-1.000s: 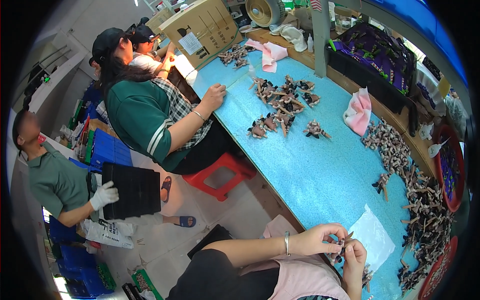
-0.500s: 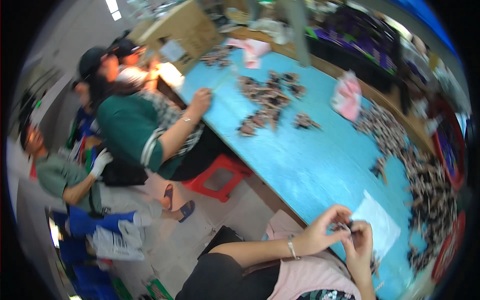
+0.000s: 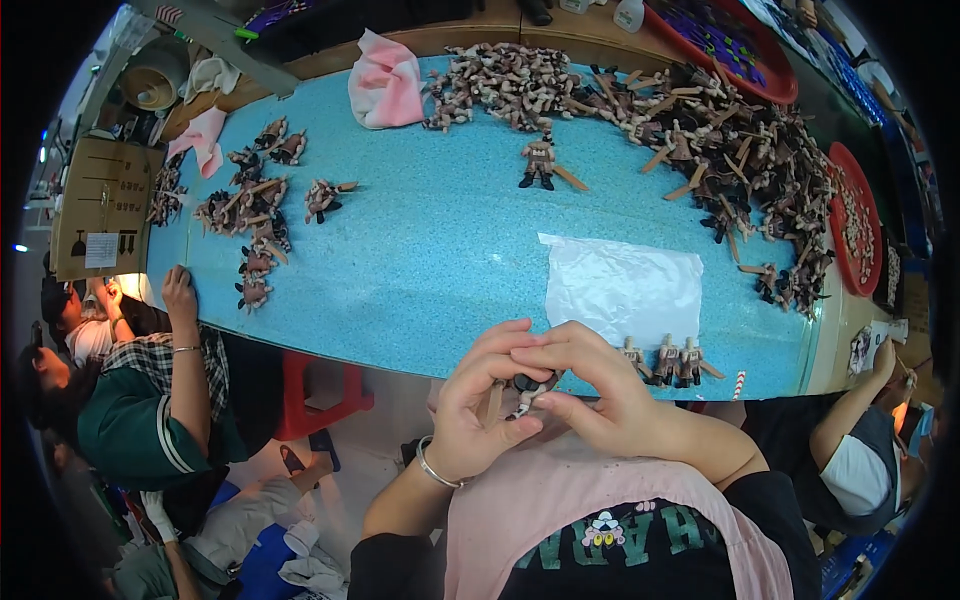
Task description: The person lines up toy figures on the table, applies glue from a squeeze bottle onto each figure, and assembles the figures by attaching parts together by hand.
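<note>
Close to my body, past the table's near edge, my left hand [image 3: 475, 405] and my right hand [image 3: 600, 395] are cupped together around a small toy figure [image 3: 528, 398]. Its dark and pale parts show between my fingers and thumbs; the rest is hidden. Both hands are closed on it, their fingertips meeting over its top. A white plastic sheet [image 3: 625, 285] lies on the blue tabletop just beyond. Several similar toy figures [image 3: 668, 362] stand by the near edge, right of my hands. Beyond the sheet, a single figure [image 3: 539, 162] lies with a tan blade-like piece beside it.
A large heap of figures [image 3: 720, 140] curves round the far and right sides. Smaller clusters [image 3: 245, 210] lie at left. Pink-and-white cloth [image 3: 388, 80], red trays [image 3: 855, 215] and a cardboard box [image 3: 105, 205] edge the table. Co-workers sit left, near a red stool [image 3: 320, 395], and right.
The view has swung round, bringing my hands from the lower right to the middle. Both hands still hold a small piece, now cupped more closely around it.
</note>
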